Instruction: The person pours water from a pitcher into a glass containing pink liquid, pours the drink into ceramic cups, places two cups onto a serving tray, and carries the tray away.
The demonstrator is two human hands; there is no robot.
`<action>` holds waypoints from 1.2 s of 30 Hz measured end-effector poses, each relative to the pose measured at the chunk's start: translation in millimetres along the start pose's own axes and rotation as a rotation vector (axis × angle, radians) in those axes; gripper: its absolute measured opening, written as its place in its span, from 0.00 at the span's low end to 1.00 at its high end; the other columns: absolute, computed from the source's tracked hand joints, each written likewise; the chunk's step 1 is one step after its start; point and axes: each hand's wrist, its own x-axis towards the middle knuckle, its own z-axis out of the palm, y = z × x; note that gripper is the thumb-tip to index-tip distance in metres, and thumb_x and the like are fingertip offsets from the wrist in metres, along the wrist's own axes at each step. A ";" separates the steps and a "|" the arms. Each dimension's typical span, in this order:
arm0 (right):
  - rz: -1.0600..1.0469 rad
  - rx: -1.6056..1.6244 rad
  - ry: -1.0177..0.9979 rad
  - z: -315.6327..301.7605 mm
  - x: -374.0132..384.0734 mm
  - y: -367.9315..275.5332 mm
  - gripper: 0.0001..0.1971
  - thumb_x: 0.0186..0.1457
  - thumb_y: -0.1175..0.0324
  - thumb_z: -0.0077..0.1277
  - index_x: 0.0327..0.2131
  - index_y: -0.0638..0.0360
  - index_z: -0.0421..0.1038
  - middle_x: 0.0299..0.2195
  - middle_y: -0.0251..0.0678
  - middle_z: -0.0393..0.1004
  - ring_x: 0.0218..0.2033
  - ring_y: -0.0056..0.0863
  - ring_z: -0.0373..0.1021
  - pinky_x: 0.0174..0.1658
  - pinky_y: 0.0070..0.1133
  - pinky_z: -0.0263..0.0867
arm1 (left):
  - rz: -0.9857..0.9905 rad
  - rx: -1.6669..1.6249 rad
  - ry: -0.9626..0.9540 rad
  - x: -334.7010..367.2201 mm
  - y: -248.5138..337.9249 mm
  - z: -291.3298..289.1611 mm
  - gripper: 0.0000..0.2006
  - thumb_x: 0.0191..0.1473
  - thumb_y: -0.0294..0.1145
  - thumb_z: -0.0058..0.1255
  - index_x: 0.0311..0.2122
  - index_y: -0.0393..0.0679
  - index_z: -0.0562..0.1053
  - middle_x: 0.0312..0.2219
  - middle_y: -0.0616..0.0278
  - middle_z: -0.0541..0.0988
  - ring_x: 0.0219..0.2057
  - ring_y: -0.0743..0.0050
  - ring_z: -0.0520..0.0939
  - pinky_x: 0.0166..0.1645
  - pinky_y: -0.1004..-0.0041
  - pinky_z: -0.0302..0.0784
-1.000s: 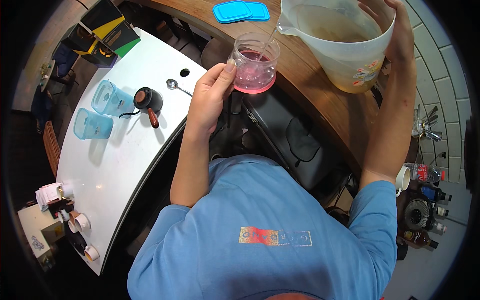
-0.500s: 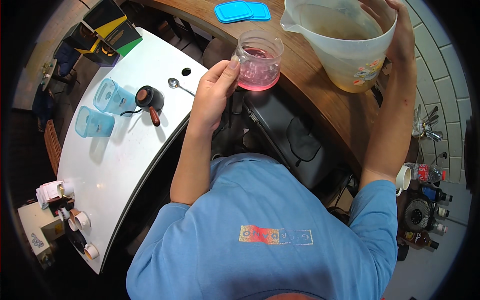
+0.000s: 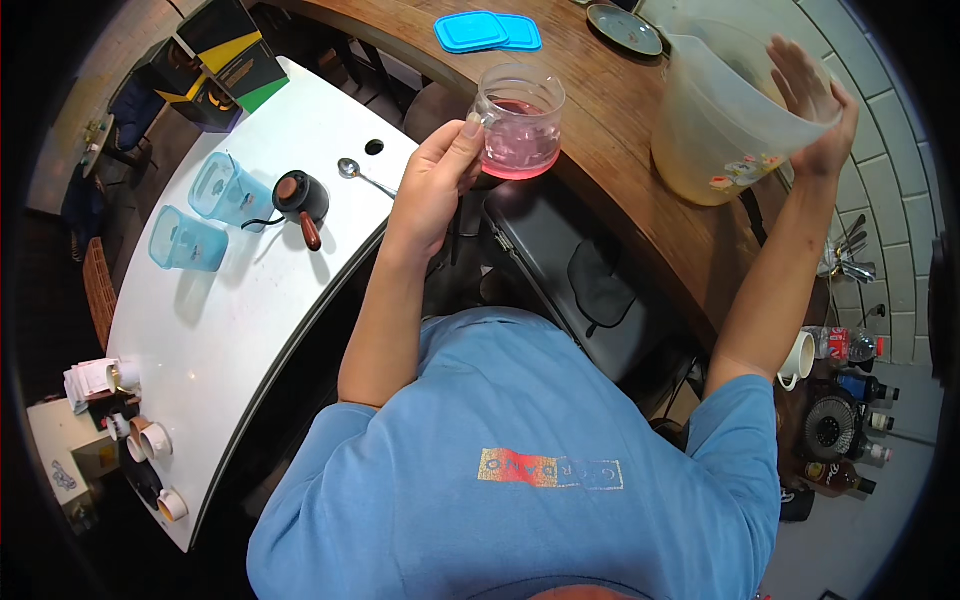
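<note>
My left hand (image 3: 440, 175) is closed round the handle of a clear glass mug (image 3: 522, 135), which is partly filled with pink liquid. The mug is held up in front of the counter's edge. To the right, a big translucent plastic pitcher (image 3: 705, 130) with a flower print has some amber liquid at its bottom. My right hand (image 3: 815, 120) is at the pitcher's right rim, long fingers reaching up on one side and the thumb apart on the other. The handle is hidden.
Blue lids (image 3: 475, 32) and a dark plate (image 3: 625, 30) lie on the wooden counter (image 3: 615, 150). On the white table (image 3: 230, 350) stand blue containers (image 3: 188, 240), a black pot with a wooden handle (image 3: 300, 200) and a spoon (image 3: 362, 175). Bottles (image 3: 838, 478) and a cream mug (image 3: 797, 360) are at right.
My right hand has brought the pitcher to the right and nearer me, baring the dark plate behind it. Its fingers now look straighter. My left hand and the glass mug have barely shifted.
</note>
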 end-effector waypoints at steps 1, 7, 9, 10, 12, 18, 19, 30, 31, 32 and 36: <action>-0.004 -0.001 -0.004 -6.4 -2.5 1.5 0.32 0.57 0.57 0.24 0.56 0.72 0.62 0.56 0.50 0.65 0.59 0.46 0.61 0.63 0.34 0.52 | 0.008 0.005 -0.004 -0.2 0.6 -0.4 0.15 0.65 0.43 0.41 0.27 0.48 0.67 0.18 0.78 0.58 0.21 0.88 0.56 0.27 0.80 0.52; 0.015 0.173 0.168 -44.9 -15.2 14.6 0.33 0.56 0.56 0.27 0.56 0.79 0.55 0.56 0.56 0.64 0.57 0.47 0.63 0.60 0.37 0.55 | 0.028 0.011 -0.025 8.3 -4.1 -1.3 0.14 0.65 0.43 0.41 0.28 0.48 0.68 0.19 0.78 0.59 0.21 0.88 0.57 0.27 0.81 0.51; 0.002 0.165 0.172 -51.8 -16.5 17.8 0.33 0.56 0.56 0.26 0.56 0.79 0.54 0.56 0.56 0.64 0.57 0.47 0.63 0.61 0.37 0.55 | 0.025 0.012 -0.038 10.1 -4.9 -0.9 0.14 0.65 0.43 0.41 0.29 0.48 0.68 0.19 0.78 0.59 0.21 0.88 0.57 0.27 0.81 0.52; -0.010 0.159 0.167 -55.1 -17.7 19.1 0.34 0.56 0.56 0.26 0.56 0.80 0.53 0.56 0.57 0.63 0.57 0.47 0.62 0.61 0.38 0.55 | 0.025 -0.003 -0.045 10.9 -4.7 -0.5 0.14 0.65 0.43 0.42 0.29 0.48 0.68 0.19 0.78 0.59 0.21 0.88 0.57 0.27 0.81 0.52; -0.014 0.157 0.189 -60.7 -20.1 20.6 0.34 0.57 0.56 0.26 0.56 0.80 0.53 0.56 0.57 0.63 0.58 0.47 0.61 0.61 0.37 0.53 | 0.020 -0.020 -0.030 12.2 -4.0 4.6 0.13 0.64 0.42 0.43 0.30 0.48 0.68 0.19 0.77 0.59 0.21 0.87 0.57 0.27 0.81 0.52; 0.026 0.144 0.251 -61.2 -31.7 19.3 0.34 0.57 0.55 0.23 0.57 0.78 0.55 0.59 0.53 0.60 0.62 0.45 0.54 0.66 0.34 0.45 | 0.012 -0.034 -0.034 14.1 -4.9 11.5 0.12 0.64 0.40 0.43 0.31 0.46 0.69 0.19 0.77 0.59 0.21 0.86 0.58 0.27 0.81 0.53; 0.009 0.081 0.263 -59.2 -33.4 17.7 0.34 0.58 0.55 0.22 0.57 0.78 0.56 0.59 0.52 0.60 0.62 0.44 0.55 0.66 0.34 0.45 | 0.023 -0.040 -0.043 14.7 -5.9 12.3 0.12 0.64 0.40 0.43 0.31 0.46 0.70 0.19 0.77 0.59 0.21 0.86 0.58 0.27 0.81 0.53; 0.076 0.026 0.362 -68.1 -58.2 25.0 0.42 0.62 0.40 0.21 0.61 0.74 0.47 0.63 0.53 0.50 0.65 0.46 0.48 0.67 0.34 0.39 | 0.060 -0.056 -0.023 7.6 -10.5 10.2 0.15 0.64 0.43 0.43 0.28 0.47 0.70 0.19 0.78 0.62 0.20 0.91 0.57 0.25 0.83 0.50; 0.057 0.032 0.432 -54.4 -74.2 20.5 0.42 0.62 0.40 0.22 0.62 0.75 0.46 0.64 0.54 0.48 0.65 0.46 0.45 0.67 0.34 0.36 | 0.077 -0.047 -0.039 4.8 -9.7 6.9 0.15 0.64 0.43 0.43 0.29 0.47 0.70 0.19 0.78 0.62 0.20 0.91 0.58 0.25 0.83 0.50; 0.043 0.041 0.494 -35.9 -92.6 17.1 0.42 0.62 0.40 0.22 0.62 0.75 0.45 0.65 0.54 0.46 0.66 0.47 0.42 0.68 0.34 0.34 | 0.065 -0.030 -0.025 -0.2 -7.4 3.0 0.14 0.64 0.42 0.42 0.29 0.47 0.70 0.19 0.78 0.62 0.21 0.91 0.58 0.26 0.83 0.51; -0.465 -0.047 0.773 13.3 -149.4 46.3 0.20 0.61 0.55 0.37 0.52 0.55 0.61 0.48 0.33 0.67 0.47 0.27 0.62 0.46 0.27 0.51 | 0.085 0.033 0.060 -20.2 2.8 -6.8 0.14 0.65 0.41 0.41 0.28 0.46 0.66 0.20 0.74 0.60 0.22 0.84 0.57 0.29 0.79 0.55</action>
